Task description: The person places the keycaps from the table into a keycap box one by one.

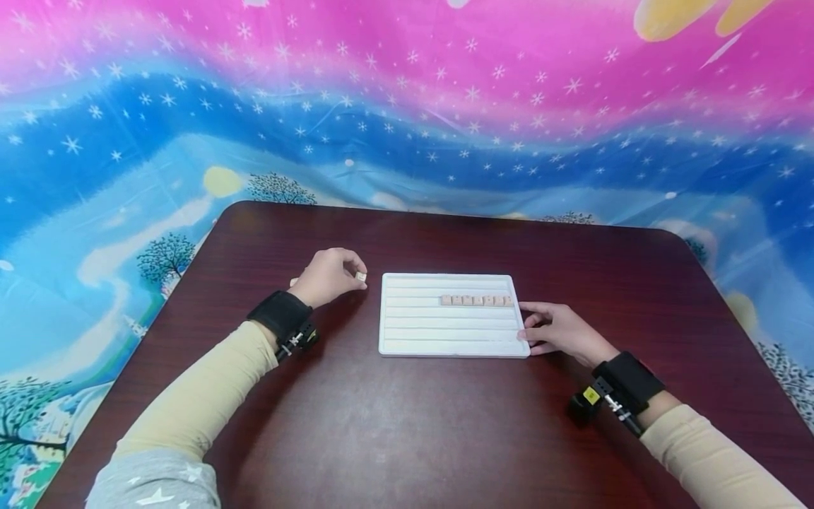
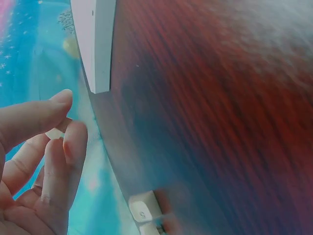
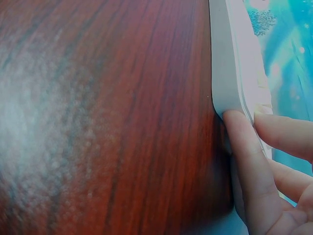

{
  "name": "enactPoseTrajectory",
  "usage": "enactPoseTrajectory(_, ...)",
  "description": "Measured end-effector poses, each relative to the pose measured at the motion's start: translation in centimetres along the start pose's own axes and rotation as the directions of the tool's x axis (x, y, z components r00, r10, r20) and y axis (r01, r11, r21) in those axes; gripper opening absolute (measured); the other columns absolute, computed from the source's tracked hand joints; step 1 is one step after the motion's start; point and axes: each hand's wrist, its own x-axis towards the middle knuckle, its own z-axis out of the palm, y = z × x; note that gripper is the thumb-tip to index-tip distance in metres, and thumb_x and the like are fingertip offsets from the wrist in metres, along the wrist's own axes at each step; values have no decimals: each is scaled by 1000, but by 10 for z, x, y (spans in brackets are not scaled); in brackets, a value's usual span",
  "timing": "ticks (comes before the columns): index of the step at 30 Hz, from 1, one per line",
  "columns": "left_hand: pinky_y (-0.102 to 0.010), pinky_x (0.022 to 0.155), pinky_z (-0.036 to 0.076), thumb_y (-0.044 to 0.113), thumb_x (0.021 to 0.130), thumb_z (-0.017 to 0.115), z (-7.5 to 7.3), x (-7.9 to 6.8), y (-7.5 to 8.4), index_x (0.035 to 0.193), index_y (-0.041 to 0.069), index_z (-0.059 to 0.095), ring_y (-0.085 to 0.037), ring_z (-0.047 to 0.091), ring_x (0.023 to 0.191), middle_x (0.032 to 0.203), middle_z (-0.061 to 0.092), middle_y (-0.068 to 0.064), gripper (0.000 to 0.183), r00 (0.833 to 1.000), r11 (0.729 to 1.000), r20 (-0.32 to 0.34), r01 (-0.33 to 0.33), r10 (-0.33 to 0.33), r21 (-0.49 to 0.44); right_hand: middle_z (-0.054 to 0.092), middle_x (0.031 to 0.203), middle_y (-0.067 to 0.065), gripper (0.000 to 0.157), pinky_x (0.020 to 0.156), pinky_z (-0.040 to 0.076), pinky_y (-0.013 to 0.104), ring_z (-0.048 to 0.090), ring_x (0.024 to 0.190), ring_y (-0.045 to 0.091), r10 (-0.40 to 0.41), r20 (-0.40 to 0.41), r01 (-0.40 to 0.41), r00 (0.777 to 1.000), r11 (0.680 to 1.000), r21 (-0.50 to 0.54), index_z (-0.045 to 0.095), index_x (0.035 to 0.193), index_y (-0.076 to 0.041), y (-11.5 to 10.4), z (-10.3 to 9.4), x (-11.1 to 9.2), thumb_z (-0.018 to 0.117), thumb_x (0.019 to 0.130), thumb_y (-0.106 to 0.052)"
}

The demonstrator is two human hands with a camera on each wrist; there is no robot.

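Observation:
My left hand [image 1: 331, 274] is to the left of a white ridged tray [image 1: 413, 322] and pinches a small beige keycap [image 1: 360, 276] between thumb and fingertips. In the left wrist view most of that keycap [image 2: 59, 129] is hidden by the fingers. Along one groove in the tray's right half stands a row of several beige keycaps [image 1: 477, 300], reaching the right rim. My right hand [image 1: 562, 331] grips the tray's right edge. Its thumb [image 3: 244, 147] lies against the side wall, with the index finger [image 3: 288, 134] at the rim.
More loose keycaps lie on the dark red-brown table [image 1: 413, 424] behind the left hand; one [image 2: 145, 206] bears a dark mark. A patterned pink and blue cloth [image 1: 407, 106] hangs behind the table's far edge.

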Motion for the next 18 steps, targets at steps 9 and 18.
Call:
enactPoseTrajectory(9,-40,77,48,11,83,86,7,6,15,91,8,74,-21,62,79,81,68,-3,15,998,998,-5,-57,57,-8,55,105,20,72,72,61,36,68,85,24,-8,11,8,1000,1000,5,33,154,10,1,-1,1,72,95,-2)
enactPoseTrajectory(18,-36,77,50,8,88,81,18,13,33,109,2,78,-22,61,84,89,70,-6,22,996,996,45,-82,83,-17,55,105,20,72,72,61,36,68,85,24,-11,13,11,1000,1000,14,33,155,9,2,-2,2,72,95,-3)
